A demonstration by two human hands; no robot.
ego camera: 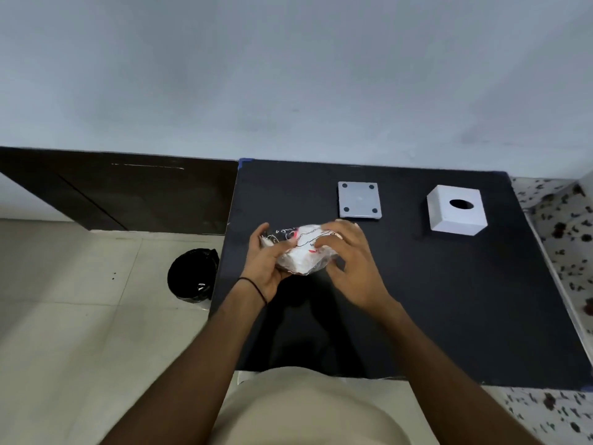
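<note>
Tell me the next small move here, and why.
Probably tear open the wrapped white pack. The left hand grips it above the black table, the right hand curls over its top, and its plastic looks intact. The white box with a hole and the grey plate lie behind, apart.

Dim, even light casts soft shadows on the black mat [449,300]; edges bend, slightly blurred.

the wrapped packet [301,255] sits between the fingers of the left hand [264,264] and right hand [349,261], above the table [449,300]. just beyond the right fingertips lies the footed plate [359,200]. well right of them stands the holed box [457,213]. left of the left fingers, on the floor, stands the bin [192,274].
</note>
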